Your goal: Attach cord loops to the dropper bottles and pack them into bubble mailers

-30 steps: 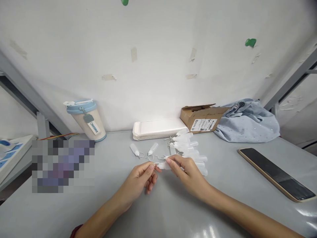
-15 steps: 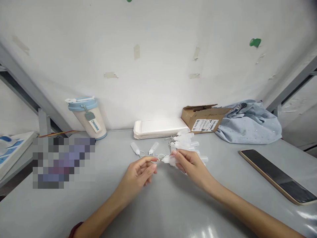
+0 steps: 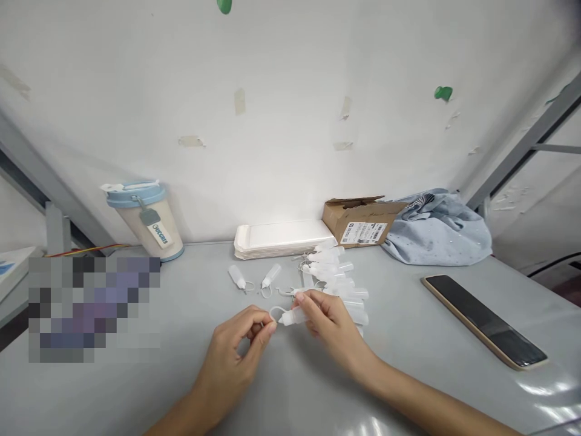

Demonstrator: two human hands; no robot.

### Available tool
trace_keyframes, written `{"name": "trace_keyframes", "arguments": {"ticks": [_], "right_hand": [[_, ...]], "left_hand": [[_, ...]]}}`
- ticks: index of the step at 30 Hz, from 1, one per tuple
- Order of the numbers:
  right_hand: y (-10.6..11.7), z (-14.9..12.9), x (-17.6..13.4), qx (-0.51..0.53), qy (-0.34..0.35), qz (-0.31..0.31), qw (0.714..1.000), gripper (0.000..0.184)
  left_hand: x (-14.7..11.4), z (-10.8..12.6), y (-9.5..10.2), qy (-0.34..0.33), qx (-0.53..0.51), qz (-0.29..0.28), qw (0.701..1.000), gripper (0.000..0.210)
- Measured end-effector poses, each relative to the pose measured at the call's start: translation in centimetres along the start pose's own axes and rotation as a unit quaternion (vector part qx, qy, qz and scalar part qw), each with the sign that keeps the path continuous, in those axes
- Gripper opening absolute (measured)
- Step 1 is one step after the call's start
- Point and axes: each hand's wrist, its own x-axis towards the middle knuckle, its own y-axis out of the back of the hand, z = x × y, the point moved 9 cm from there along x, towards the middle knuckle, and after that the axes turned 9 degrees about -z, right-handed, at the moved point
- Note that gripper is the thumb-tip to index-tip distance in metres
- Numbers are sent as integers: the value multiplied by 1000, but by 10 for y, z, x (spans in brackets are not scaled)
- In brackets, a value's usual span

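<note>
A small translucent squeeze bottle (image 3: 290,316) with a pointed nozzle lies sideways between the fingers of my right hand (image 3: 333,330), its tip facing left. My left hand (image 3: 240,345) is closed in a pinch on the end of the white looped cap strap (image 3: 276,310), close to the nozzle. Behind and right of my right hand lies a pile of similar small bottles (image 3: 329,266), partly hidden by that hand. Two more, a left bottle (image 3: 236,277) and a right bottle (image 3: 271,275), lie apart on the grey table (image 3: 200,290), their strap loops toward me.
Against the wall stand a stack of white flat packs (image 3: 284,236), an open cardboard box (image 3: 358,221) and a light blue cloth bundle (image 3: 438,230). A blue-lidded tumbler (image 3: 147,221) is at left, near a blurred-out patch. On the right lies a phone (image 3: 483,321).
Both hands have come slightly closer to me with the bottle. My left fingers have closed into a tighter pinch on the strap end. The whole view has shifted a little.
</note>
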Motion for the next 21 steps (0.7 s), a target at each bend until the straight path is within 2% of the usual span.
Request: {"name": "trace_keyframes", "arguments": {"ticks": [5,9,10,12,14,16,18,21], "right_hand": [[-1,-2,-2,8,-13,-7,1000,40],[-5,-1,0,-9,-40,-59,997,31],[-2,-3,1,-42,-29,-57,997,33],[9,-11,3,-156,23,-18,987,52],[15,-23,2,-308,100,29,946,54],[10,-29,2,-441,159,39,882,41],[1,-27,3,-528,186,29,828,30],[-5,-20,7,-585,179,18,791,22]], "left_hand": [[2,4,2,-41,47,-3,998,13],[11,7,11,-73,113,-27,991,13],[15,7,18,-76,127,-14,989,13],[18,6,44,-64,152,66,984,13],[16,3,68,-41,167,157,973,13],[13,1,80,-32,189,206,960,14],[12,-1,77,-34,226,204,952,15],[17,-15,64,-10,267,153,951,18]]}}
